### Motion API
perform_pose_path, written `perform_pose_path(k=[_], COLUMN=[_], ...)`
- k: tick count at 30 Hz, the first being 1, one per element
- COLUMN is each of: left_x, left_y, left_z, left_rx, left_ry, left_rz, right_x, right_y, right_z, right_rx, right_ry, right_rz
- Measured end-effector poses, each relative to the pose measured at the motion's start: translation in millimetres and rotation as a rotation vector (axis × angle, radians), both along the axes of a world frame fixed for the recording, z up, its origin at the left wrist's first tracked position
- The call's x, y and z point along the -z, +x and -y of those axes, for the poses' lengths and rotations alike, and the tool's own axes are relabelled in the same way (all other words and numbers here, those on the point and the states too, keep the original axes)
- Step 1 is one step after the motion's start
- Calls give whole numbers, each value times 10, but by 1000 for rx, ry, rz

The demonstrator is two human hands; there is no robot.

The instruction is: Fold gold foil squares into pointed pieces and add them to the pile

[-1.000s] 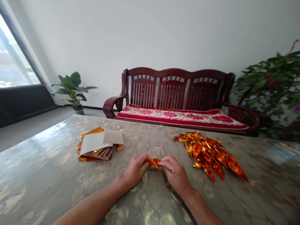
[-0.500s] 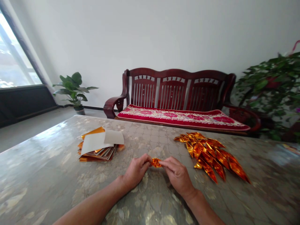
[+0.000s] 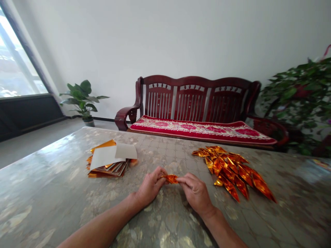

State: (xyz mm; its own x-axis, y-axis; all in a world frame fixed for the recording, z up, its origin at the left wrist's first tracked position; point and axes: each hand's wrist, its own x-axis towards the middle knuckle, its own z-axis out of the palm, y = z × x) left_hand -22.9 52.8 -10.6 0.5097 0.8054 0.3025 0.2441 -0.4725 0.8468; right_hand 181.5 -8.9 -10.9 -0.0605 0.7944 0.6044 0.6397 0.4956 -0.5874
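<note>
Between my two hands is a small folded piece of shiny orange-gold foil paper (image 3: pixel 171 179), held just above the table. My left hand (image 3: pixel 152 184) pinches its left end, the fingers curled and closed. At the other end, the thumb and fingers of my right hand (image 3: pixel 195 191) grip the foil paper. To the right lies a pile of folded foil paper pieces (image 3: pixel 227 167), pointed at their ends. A stack of foil sheets (image 3: pixel 106 172) with pale backs sits to the left, some sheets askew.
The table (image 3: pixel 64 199) has a glossy, flower-patterned cover. Behind it stands a dark red wooden bench (image 3: pixel 190 103) with a red floral cloth. A clear plastic packet (image 3: pixel 314 170) lies at the table's right. Potted plants (image 3: pixel 82 98) stand on either side.
The fingers of my left hand have shifted slightly on the foil paper, and more of its left tip shows. My right hand stays nearly in place. The stack and pile look the same.
</note>
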Motion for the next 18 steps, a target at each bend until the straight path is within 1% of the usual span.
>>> perform_pose_path(k=[4,9,14,16,18], left_x=[26,24,20,36,60], left_y=[7,-20,-62,-66,-58], left_z=[-13,-28,-62,-79,-95], left_rx=[-21,55,34,49,76], left_ry=[14,20,31,8,-33], left_rz=[-17,0,-54,-57,-17], right_x=[2,-18,24,55,84], right_y=[0,-17,-6,13,31], right_z=[-4,-16,-35,-40,-46], right_rx=[43,62,75,91,119], right_ry=[-1,-11,-72,-111,-154], right_rz=[27,24,10,5,-7])
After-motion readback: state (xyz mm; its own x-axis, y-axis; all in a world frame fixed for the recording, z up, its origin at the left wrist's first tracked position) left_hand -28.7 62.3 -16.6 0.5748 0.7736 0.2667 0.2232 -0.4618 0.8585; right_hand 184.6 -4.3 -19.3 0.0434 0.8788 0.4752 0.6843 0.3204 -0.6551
